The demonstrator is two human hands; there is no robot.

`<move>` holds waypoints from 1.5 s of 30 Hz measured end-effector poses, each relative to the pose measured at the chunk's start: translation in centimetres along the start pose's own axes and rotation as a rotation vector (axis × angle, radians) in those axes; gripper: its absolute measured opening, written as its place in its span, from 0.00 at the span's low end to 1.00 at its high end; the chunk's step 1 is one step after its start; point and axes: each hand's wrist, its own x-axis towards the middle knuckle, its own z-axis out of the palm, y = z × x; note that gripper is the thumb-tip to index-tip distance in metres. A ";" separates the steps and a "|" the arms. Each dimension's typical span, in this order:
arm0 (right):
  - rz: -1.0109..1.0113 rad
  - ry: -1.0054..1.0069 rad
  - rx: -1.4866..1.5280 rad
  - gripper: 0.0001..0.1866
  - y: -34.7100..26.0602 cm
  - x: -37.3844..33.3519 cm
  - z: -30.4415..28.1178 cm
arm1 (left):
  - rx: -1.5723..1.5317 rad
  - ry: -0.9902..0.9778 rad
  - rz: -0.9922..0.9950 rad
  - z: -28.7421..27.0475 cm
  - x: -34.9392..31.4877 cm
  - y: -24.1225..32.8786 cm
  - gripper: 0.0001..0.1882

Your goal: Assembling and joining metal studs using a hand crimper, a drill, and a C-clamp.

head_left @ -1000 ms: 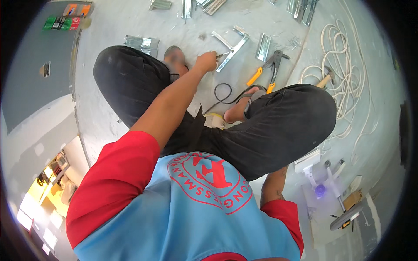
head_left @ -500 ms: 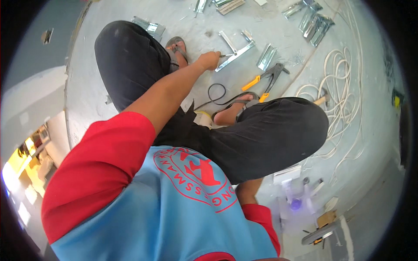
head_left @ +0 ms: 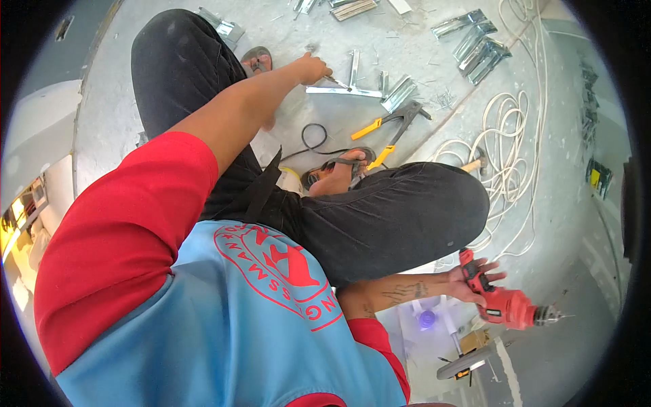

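Note:
My left hand (head_left: 313, 69) is closed round the end of a thin dark tool (head_left: 337, 82), too small to name. Its tip reaches to a bracket of silvery metal channel (head_left: 344, 91), which lies on the floor with one arm pointing away from me. Out to the right, beyond my knee, my right hand (head_left: 468, 281) grips a red cordless drill (head_left: 505, 306) by its handle. The drill's chuck and thin bit point to the right. Between my feet and the cut metal pieces lies a hand riveter (head_left: 400, 127) with yellow grips.
Short metal channel pieces (head_left: 401, 93) lie past the bracket, with more stacks (head_left: 483, 60) at the far right. A white cable (head_left: 505, 146) is coiled on the right, a hammer (head_left: 472, 164) beside it. Thin rivets (head_left: 444, 100) are scattered on the floor.
My right hand has come out from behind my leg with the red drill. My left hand has shifted left, and the bracket has turned to lie more level across the view.

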 end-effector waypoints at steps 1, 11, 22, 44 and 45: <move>0.033 -0.065 0.024 0.41 -0.1 1.6 -0.3 | -0.039 -0.074 0.019 -0.1 0.2 -0.2 0.21; 0.232 -0.528 -0.295 0.37 5.4 10.4 17.7 | -0.004 0.200 -0.084 0.4 0.7 -0.7 0.19; 0.518 -0.650 -0.611 0.26 4.6 6.8 32.2 | -0.117 0.174 -0.102 -5.1 -0.5 2.3 0.69; 0.663 -0.285 -0.627 0.25 4.6 -3.0 20.3 | 0.334 0.297 0.223 -7.5 1.5 2.2 0.53; 0.673 -0.296 -0.603 0.25 4.6 -2.9 20.4 | 0.343 0.302 0.228 -7.7 1.4 2.2 0.53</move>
